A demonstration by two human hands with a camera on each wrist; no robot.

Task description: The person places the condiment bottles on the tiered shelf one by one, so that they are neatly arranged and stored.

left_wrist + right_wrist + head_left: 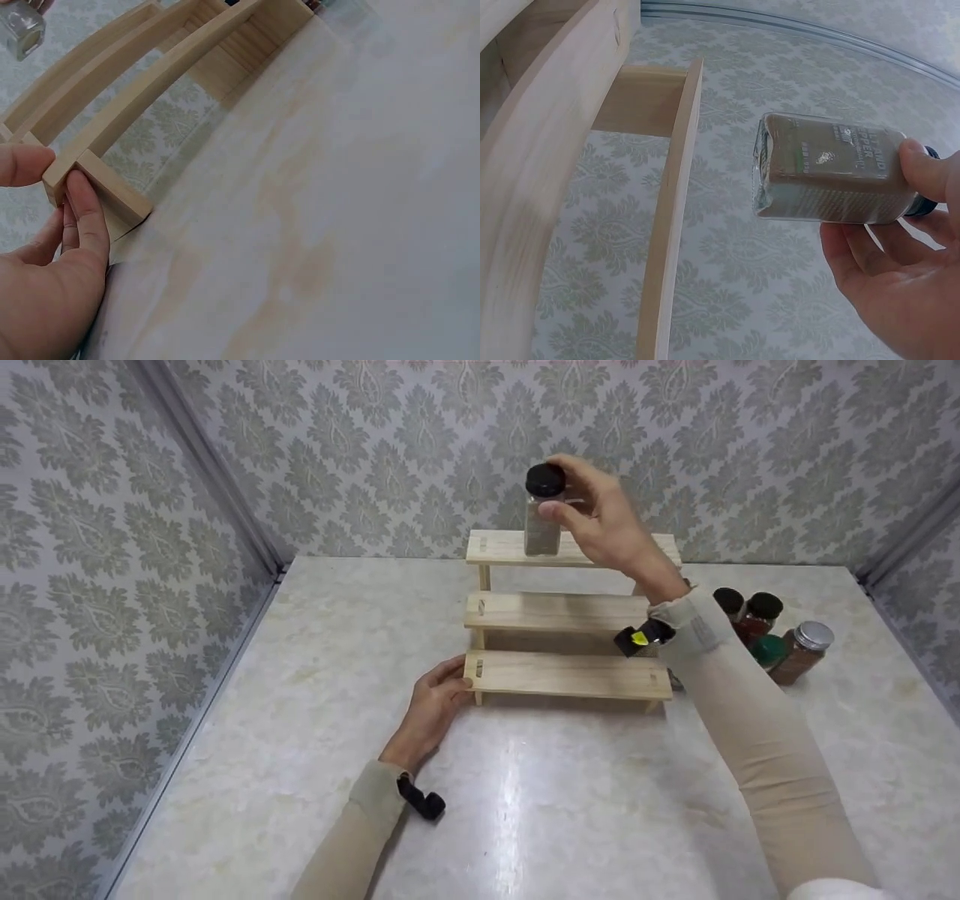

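My right hand holds a square glass spice jar with a black cap, thumb on one side and fingers on the other. Greyish-brown powder fills the jar, and its label in the right wrist view seems to read "pepper". The jar is upright over the left part of the top step of a three-step wooden rack; in the right wrist view its base is apart from the wood. Down at the lowest step's left end, my left hand pinches the corner between thumb and fingers.
Several more spice jars stand right of the rack, partly behind my right sleeve: a silver-capped jar, a green-capped jar and black-capped ones. The marbled table meets patterned wall panels at the back and sides.
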